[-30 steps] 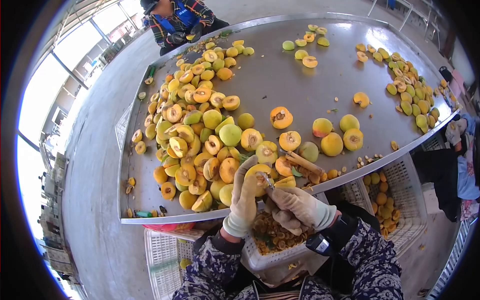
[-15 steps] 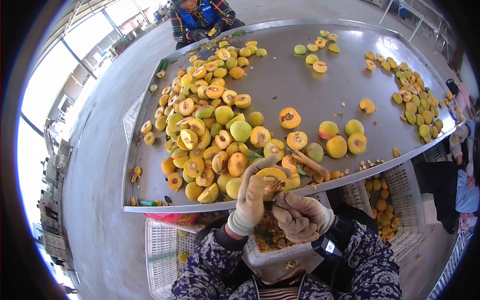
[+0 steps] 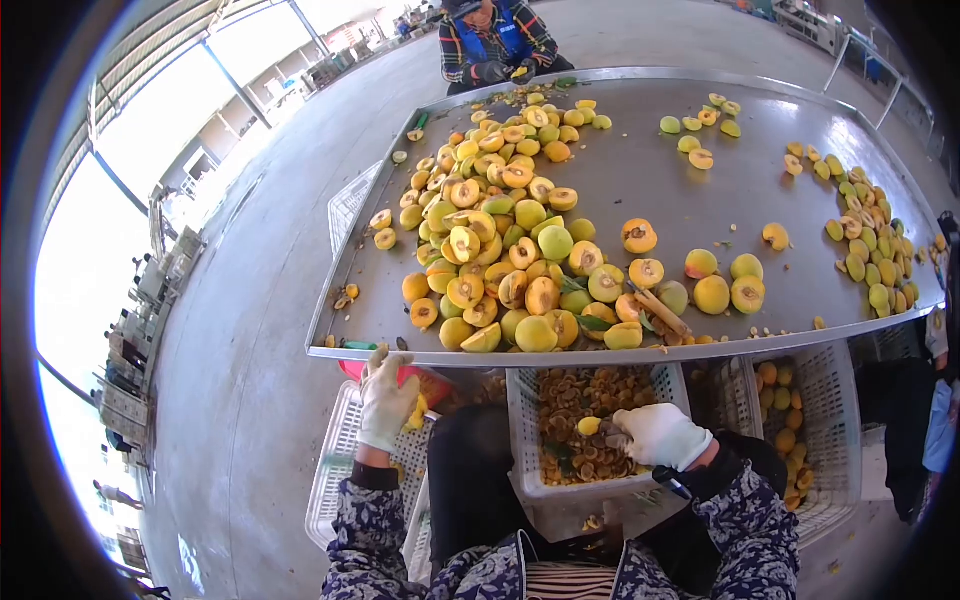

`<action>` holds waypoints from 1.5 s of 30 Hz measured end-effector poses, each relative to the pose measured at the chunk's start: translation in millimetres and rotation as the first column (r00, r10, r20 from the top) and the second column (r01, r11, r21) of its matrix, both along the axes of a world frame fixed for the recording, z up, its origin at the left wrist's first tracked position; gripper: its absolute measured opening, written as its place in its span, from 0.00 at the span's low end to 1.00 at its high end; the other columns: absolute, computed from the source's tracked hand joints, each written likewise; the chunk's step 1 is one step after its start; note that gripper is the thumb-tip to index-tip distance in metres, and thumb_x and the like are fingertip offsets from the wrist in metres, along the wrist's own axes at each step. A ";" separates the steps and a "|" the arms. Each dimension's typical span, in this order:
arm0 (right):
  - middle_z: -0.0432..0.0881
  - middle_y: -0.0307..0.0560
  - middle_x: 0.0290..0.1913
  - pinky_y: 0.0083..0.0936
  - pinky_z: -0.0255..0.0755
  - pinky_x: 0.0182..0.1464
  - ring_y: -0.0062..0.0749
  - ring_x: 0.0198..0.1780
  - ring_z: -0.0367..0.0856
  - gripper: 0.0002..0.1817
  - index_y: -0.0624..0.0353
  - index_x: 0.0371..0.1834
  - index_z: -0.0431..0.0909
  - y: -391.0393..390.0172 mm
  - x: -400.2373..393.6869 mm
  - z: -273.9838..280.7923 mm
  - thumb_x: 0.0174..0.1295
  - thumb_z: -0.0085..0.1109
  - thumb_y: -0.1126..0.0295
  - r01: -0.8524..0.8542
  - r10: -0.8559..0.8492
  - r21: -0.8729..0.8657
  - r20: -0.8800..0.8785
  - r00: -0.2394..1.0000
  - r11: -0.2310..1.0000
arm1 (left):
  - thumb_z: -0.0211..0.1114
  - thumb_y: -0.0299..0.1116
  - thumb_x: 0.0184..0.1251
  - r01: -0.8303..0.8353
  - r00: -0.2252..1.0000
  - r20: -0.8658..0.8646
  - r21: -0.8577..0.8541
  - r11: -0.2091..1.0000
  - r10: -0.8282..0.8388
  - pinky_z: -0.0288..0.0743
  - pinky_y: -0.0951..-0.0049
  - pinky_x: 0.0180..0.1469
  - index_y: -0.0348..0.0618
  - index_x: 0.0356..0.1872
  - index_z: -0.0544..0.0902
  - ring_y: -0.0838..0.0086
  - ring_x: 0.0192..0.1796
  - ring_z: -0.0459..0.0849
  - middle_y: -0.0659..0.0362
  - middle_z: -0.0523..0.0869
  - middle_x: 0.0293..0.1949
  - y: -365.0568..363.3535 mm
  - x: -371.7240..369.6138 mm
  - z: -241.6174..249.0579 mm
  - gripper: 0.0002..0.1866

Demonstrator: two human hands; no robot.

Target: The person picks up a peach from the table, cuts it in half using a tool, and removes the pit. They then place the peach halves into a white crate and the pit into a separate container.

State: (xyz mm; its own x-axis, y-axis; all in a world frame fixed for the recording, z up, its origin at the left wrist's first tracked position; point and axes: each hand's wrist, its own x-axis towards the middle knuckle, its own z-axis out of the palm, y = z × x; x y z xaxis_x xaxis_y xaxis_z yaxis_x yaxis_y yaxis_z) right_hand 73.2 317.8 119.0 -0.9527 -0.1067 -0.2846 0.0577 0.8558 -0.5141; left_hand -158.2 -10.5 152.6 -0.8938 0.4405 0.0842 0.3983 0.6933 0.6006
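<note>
My left hand, in a pale glove, reaches over a white perforated crate with its fingers stretched out. A yellow piece of peach shows against its inner side, partly hidden by the hand. My right hand, gloved with darkened fingertips, hovers palm down over a middle crate of brown-yellow pits and scraps. Its fingers are curled; I cannot tell what they hold. A small yellow fruit piece sits right at those fingertips.
A rimmed metal table carries a heap of whole and halved peaches, with another pile at right. A stick-like brown piece lies near the front rim. Another crate holds peaches. Across the table, a person handles fruit.
My hands were together at the table edge around a halved peach. They have parted: the left moved down and left over the white crate, the right down over the middle crate. The view shifted.
</note>
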 end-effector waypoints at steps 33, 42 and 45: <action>0.81 0.64 0.39 0.39 0.75 0.43 0.54 0.42 0.81 0.24 0.63 0.52 0.73 27.0 -46.3 36.3 0.67 0.54 0.52 0.130 -0.115 -0.255 0.075 0.991 0.958 | 0.49 0.43 0.75 -0.588 0.383 0.611 0.739 0.327 -0.693 0.82 0.56 0.43 0.44 0.62 0.70 0.60 0.46 0.84 0.51 0.82 0.50 222.5 -4.0 -33.6 0.21; 0.75 0.38 0.33 0.15 0.69 0.23 0.17 0.21 0.71 0.22 0.58 0.49 0.69 -0.6 -72.5 12.2 0.71 0.51 0.49 0.515 -0.446 -0.854 0.489 0.749 -0.072 | 0.50 0.37 0.76 -0.625 0.308 0.618 0.705 0.336 -0.724 0.72 0.52 0.64 0.39 0.65 0.65 0.55 0.60 0.78 0.49 0.77 0.58 235.2 19.9 -44.9 0.22; 0.71 0.34 0.30 0.15 0.67 0.20 0.16 0.20 0.68 0.16 0.56 0.44 0.67 -18.2 -80.7 -4.4 0.72 0.50 0.53 0.439 -0.572 -0.894 0.408 0.712 -0.090 | 0.52 0.30 0.74 -0.564 0.341 0.550 0.768 0.302 -0.762 0.69 0.57 0.67 0.49 0.71 0.60 0.62 0.65 0.73 0.53 0.72 0.63 236.2 30.1 -25.3 0.26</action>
State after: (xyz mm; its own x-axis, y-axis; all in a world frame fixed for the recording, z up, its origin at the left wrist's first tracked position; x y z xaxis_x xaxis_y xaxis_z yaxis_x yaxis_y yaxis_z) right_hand -7.5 299.6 114.6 -0.8811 0.3222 -0.3463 0.1356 -0.5295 -0.8374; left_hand -128.1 225.7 127.3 -0.6168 0.7661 -0.1807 -0.7068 -0.4381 0.5554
